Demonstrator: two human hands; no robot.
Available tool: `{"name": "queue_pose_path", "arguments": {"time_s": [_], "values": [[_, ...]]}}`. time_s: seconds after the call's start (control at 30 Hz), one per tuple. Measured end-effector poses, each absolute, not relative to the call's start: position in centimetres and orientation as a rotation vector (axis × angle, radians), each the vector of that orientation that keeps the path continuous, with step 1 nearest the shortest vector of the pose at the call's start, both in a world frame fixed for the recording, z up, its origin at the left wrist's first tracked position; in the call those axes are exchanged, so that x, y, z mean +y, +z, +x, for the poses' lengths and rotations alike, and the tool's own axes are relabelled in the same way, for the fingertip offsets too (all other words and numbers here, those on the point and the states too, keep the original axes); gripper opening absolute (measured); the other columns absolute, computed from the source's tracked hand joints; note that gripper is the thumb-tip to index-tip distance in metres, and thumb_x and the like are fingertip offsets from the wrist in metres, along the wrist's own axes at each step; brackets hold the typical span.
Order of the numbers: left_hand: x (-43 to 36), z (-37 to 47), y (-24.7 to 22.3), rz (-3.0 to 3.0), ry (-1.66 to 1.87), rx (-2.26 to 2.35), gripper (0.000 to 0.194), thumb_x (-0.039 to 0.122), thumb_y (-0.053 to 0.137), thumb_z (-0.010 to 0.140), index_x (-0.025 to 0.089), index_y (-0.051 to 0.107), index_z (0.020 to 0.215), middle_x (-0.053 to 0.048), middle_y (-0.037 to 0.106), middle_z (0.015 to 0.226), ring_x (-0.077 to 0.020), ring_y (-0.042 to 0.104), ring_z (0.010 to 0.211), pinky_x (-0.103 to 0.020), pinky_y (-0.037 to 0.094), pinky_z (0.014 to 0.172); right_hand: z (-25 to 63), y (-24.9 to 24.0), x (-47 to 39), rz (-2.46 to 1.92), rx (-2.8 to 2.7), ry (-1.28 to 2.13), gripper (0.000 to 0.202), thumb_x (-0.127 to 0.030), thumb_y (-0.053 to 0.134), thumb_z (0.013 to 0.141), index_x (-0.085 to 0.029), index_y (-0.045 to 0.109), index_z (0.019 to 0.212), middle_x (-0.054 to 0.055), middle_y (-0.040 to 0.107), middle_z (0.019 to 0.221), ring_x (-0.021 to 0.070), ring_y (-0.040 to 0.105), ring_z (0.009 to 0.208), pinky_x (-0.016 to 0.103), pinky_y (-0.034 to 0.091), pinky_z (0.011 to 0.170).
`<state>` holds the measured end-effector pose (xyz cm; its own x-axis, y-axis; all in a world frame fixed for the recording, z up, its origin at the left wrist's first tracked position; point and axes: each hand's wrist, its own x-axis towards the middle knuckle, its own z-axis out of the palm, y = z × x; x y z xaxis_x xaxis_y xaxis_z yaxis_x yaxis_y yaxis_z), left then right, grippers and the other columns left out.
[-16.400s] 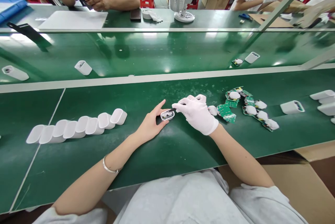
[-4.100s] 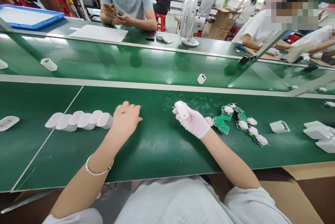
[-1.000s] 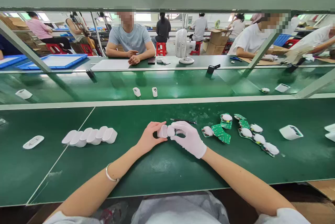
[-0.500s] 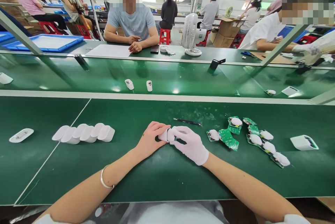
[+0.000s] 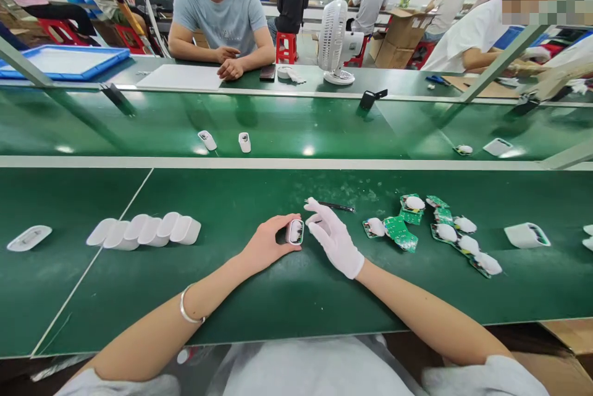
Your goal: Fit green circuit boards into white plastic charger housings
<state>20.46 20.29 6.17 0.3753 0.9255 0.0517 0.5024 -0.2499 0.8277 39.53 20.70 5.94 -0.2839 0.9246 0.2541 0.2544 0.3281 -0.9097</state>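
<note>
Bare, my left hand grips a small white plastic housing whose open end faces up toward me; a white piece and some dark parts show inside. My right hand, in a white glove, is just right of the housing, apart from it, with fingers spread and nothing in them. Behind the gloved fingertips lies a dark pen-like tool. Green circuit boards with white rounded pieces on several of them lie to the right. A row of white housings stands to the left.
A white cover lies far left, and another white housing lies on its side at right. Beyond the pale ledge, two small housings sit on the green surface. A person sits opposite, near a white fan.
My right hand has come off the housing and opened. The housing in my left hand has turned so its open end shows. The view has tilted slightly downward.
</note>
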Motion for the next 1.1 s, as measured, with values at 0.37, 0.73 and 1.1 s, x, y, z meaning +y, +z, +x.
{"name": "queue_pose_path", "arguments": {"time_s": [0.37, 0.73, 1.1], "values": [[20.6, 20.1, 6.6, 1.979, 0.614, 0.995, 0.044, 0.025, 0.060, 0.081, 0.023, 0.052, 0.124, -0.005, 0.057, 0.129, -0.0209, 0.053, 0.117, -0.038, 0.043, 0.101, 40.7, 7.0, 21.6, -1.325, -1.814, 0.692, 0.035, -0.036, 0.052, 0.087, -0.024, 0.062, 0.118, 0.005, 0.066, 0.100, 0.0145, 0.056, 0.072, 0.031, 0.050, 0.070], [20.6, 20.0, 6.6, 2.069, 0.605, 1.014, 0.049, 0.017, 0.056, 0.080, 0.022, 0.049, 0.128, -0.006, 0.051, 0.134, -0.0222, 0.041, 0.127, -0.039, 0.038, 0.106, 43.7, 6.9, 23.8, -1.776, -2.216, 0.154, 0.023, -0.023, 0.043, 0.092, -0.020, 0.065, 0.088, 0.005, 0.067, 0.099, 0.0213, 0.058, 0.085, 0.033, 0.042, 0.074], [21.2, 19.9, 6.6, 2.020, 0.715, 1.184, 0.044, 0.022, 0.064, 0.076, 0.021, 0.055, 0.119, -0.004, 0.063, 0.104, -0.0204, 0.052, 0.098, -0.038, 0.045, 0.089, 42.8, 6.0, 24.2, -1.577, -2.180, 0.071, 0.012, -0.024, 0.053, 0.089, -0.017, 0.063, 0.086, 0.007, 0.067, 0.085, 0.0204, 0.058, 0.080, 0.032, 0.040, 0.076]]}}
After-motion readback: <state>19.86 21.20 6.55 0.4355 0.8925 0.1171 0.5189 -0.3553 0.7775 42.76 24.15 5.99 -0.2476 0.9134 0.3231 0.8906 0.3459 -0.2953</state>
